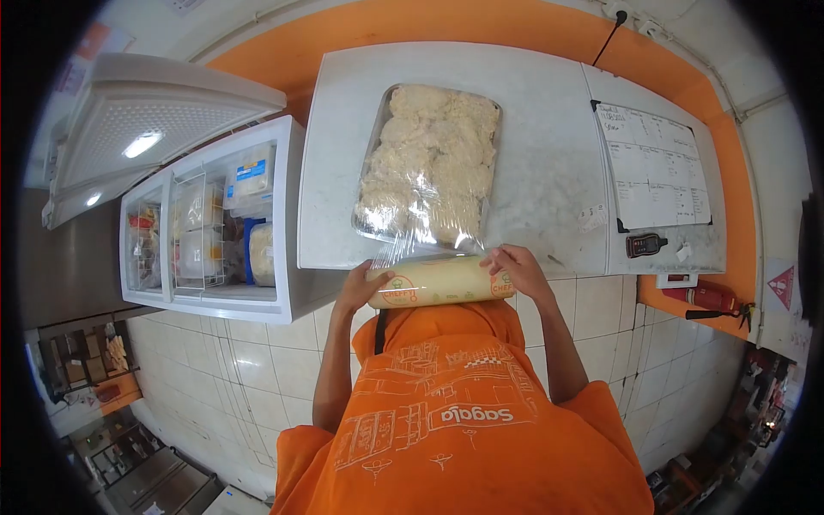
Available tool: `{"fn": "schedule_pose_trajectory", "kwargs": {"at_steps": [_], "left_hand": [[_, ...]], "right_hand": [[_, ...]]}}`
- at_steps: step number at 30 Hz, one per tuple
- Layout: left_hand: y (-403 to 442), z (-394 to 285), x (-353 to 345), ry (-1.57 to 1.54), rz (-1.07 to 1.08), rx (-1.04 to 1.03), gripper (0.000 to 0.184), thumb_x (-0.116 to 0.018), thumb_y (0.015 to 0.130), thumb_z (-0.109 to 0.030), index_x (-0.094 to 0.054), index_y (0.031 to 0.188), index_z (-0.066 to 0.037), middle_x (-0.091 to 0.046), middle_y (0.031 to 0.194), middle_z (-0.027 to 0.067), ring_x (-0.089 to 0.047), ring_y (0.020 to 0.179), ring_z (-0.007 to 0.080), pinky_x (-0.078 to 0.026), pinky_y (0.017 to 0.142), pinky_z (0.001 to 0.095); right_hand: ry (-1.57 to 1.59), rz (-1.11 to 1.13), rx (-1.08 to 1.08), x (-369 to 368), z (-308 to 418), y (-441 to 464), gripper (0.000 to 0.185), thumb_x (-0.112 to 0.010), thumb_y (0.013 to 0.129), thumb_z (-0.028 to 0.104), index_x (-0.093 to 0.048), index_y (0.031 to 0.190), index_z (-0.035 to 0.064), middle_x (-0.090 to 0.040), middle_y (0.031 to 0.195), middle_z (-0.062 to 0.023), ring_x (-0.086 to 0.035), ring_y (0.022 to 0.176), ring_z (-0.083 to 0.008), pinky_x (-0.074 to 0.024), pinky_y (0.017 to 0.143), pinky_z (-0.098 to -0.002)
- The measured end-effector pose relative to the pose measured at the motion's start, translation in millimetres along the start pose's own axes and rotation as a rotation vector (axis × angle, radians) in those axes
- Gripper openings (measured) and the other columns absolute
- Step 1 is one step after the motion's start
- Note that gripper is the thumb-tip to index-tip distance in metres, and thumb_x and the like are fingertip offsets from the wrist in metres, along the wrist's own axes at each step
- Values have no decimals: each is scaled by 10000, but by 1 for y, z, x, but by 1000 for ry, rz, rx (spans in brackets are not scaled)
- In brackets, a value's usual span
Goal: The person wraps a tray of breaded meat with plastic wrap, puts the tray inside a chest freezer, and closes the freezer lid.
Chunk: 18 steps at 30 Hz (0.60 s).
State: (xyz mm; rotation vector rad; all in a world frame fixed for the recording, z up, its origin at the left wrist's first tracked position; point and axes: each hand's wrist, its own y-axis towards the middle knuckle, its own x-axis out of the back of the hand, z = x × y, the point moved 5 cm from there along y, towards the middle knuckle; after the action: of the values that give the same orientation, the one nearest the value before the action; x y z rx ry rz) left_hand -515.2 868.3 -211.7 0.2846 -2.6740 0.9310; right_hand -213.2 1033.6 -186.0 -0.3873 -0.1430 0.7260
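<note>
A large roll of cling film (442,281) lies across the front of my body, at the edge of a white surface. My left hand (362,286) grips its left end, fingers curled. At the right end my right hand (513,264) is closed on the film with a pinch. A sheet of clear film (425,249) stretches from the roll up to a metal tray (366,225). Breaded, pale crumb-coated food (433,154) fills the tray, and shiny film covers at least its near part.
An open chest freezer (296,215) with baskets and packaged food stands at the left, its lid (163,116) raised. On the right are a whiteboard (654,167), a black handheld device (645,245) and a red fire extinguisher (712,297).
</note>
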Motion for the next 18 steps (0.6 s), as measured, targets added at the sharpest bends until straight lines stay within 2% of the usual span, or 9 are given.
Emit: {"fn": "schedule_pose_trajectory", "kwargs": {"at_steps": [1, 4, 6, 7, 9, 12, 14, 16, 18], "left_hand": [[2, -7, 4, 5, 1, 4, 628, -738, 781, -349, -544, 1199, 79, -658, 1011, 188, -637, 911, 208, -510, 755, 320], [6, -25, 14, 455, 19, 59, 545, -767, 743, -345, -614, 1100, 38, -672, 950, 147, -640, 854, 209, -503, 757, 320], [6, -60, 4, 527, 42, -404, 474, -784, 721, -268, -613, 1060, 15, -647, 877, 111, -619, 828, 202, -483, 774, 293], [10, -60, -2, 534, 42, -413, 474, -784, 721, -268, -613, 1060, 15, -647, 877, 111, -619, 828, 202, -483, 774, 293], [19, -49, -17, -9, 249, -145, 414, -809, 682, -191, -621, 1002, -6, -618, 814, 54, -600, 784, 163, -481, 744, 286], [18, -60, -18, -269, 374, -73, 438, -831, 638, -170, -648, 1005, -16, -615, 778, 36, -570, 759, 106, -453, 669, 256], [21, -63, -26, -152, 427, -50, 475, -820, 653, -150, -629, 1064, -8, -619, 811, 33, -563, 762, 114, -458, 695, 268], [24, -60, -38, -45, 466, -31, 514, -809, 668, -129, -610, 1124, 0, -624, 843, 29, -556, 764, 122, -463, 722, 279], [28, -57, -50, -21, 466, -181, 578, -837, 634, -167, -620, 1149, -22, -640, 861, 33, -543, 715, 135, -453, 691, 282]], "right_hand": [[-92, 4, 28, -5, 10, -1, 277, -644, 860, 227, -585, 765, -27, -680, 814, -116, -617, 749, -143, -476, 675, -267], [-160, 98, -25, -13, 15, 8, 306, -712, 795, 254, -562, 747, -8, -678, 820, -112, -617, 757, -143, -470, 650, -265], [-140, 186, -97, -19, 13, 10, 338, -746, 759, 281, -555, 740, 3, -679, 837, -117, -619, 765, -145, -468, 645, -260], [-269, 191, -152, -20, 12, 13, 358, -761, 737, 301, -584, 784, -7, -680, 855, -127, -624, 775, -156, -470, 655, -266], [-392, 189, -203, -21, 11, 16, 392, -775, 714, 320, -614, 828, -18, -681, 874, -138, -629, 785, -167, -472, 665, -272], [-365, 155, -178, -26, 15, 10, 499, -783, 681, 359, -655, 992, -10, -681, 885, -147, -628, 783, -201, -470, 690, -305], [-534, 360, -132, -37, 33, 12, 524, -734, 723, 381, -650, 1126, 58, -682, 869, -126, -625, 791, -229, -467, 714, -327], [-519, 395, -158, -39, 34, 17, 442, -692, 783, 354, -654, 1087, 35, -681, 881, -108, -611, 777, -208, -464, 716, -324], [-502, 434, -182, -41, 26, 21, 374, -650, 843, 326, -658, 1047, 13, -680, 894, -89, -596, 762, -188, -460, 719, -321]]}}
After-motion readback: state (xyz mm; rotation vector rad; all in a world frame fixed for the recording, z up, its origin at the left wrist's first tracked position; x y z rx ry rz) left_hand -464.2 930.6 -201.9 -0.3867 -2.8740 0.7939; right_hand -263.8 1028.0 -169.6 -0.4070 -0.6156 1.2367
